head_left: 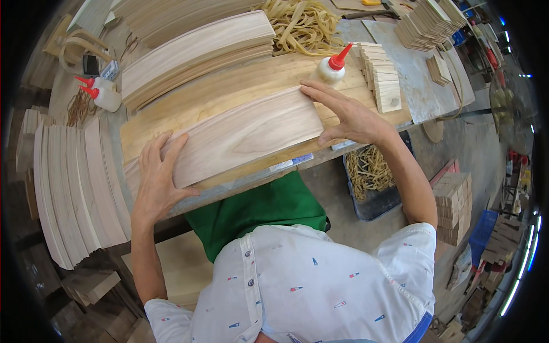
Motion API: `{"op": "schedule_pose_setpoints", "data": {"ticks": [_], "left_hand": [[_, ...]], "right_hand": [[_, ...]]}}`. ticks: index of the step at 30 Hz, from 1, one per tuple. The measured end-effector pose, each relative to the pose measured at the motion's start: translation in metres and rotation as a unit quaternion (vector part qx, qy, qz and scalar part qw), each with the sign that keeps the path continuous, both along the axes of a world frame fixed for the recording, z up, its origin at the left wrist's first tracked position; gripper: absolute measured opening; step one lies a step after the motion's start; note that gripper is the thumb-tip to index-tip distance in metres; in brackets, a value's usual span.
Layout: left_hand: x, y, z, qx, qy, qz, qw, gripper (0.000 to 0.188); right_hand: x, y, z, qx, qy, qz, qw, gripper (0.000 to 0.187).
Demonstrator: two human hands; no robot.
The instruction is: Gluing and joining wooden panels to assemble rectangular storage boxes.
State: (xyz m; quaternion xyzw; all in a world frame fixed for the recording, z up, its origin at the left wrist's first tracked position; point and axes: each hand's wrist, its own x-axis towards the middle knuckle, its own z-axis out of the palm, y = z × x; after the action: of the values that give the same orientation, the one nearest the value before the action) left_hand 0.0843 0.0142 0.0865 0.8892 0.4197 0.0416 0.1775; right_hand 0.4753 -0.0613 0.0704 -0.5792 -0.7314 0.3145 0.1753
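Observation:
A thin, pale wooden board with a curving grain lies slantwise over a yellower wooden board on the bench. At its left end my left hand spans the width, fingers toward the far edge and thumb by the near edge. My right hand grips the right end, fingertips on the far corner and thumb at the near corner. Just beyond that hand stands a white glue bottle with a red nozzle. Small stacked wooden strips sit to its right.
Stacked long boards lie behind, beside a heap of tan bands. More boards stand at the left, near two glue bottles. Below the bench edge, a dark bin holds more bands. Wood blocks are piled at right.

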Motion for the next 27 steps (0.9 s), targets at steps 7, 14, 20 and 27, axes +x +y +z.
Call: {"op": "schedule_pose_setpoints", "data": {"ticks": [7,14,20,27], "left_hand": [[-0.017,0.011,-0.016,0.042,-0.012,-0.056,0.997,0.108],[-0.062,0.009,0.012,0.025,-0.030,0.001,0.999,0.115],[-0.152,0.018,0.019,-0.135,-0.083,0.064,0.985,0.123],[-0.150,0.028,-0.002,-0.200,-0.090,0.021,0.975,0.126]], "right_hand": [[-0.001,0.002,-0.002,0.001,-0.005,0.002,1.000,0.110],[-0.012,0.000,0.000,-0.026,0.007,-0.049,0.998,0.115],[-0.015,0.000,-0.005,-0.039,0.033,-0.068,0.996,0.121],[-0.019,-0.001,-0.004,-0.051,0.054,-0.082,0.994,0.123]]}}
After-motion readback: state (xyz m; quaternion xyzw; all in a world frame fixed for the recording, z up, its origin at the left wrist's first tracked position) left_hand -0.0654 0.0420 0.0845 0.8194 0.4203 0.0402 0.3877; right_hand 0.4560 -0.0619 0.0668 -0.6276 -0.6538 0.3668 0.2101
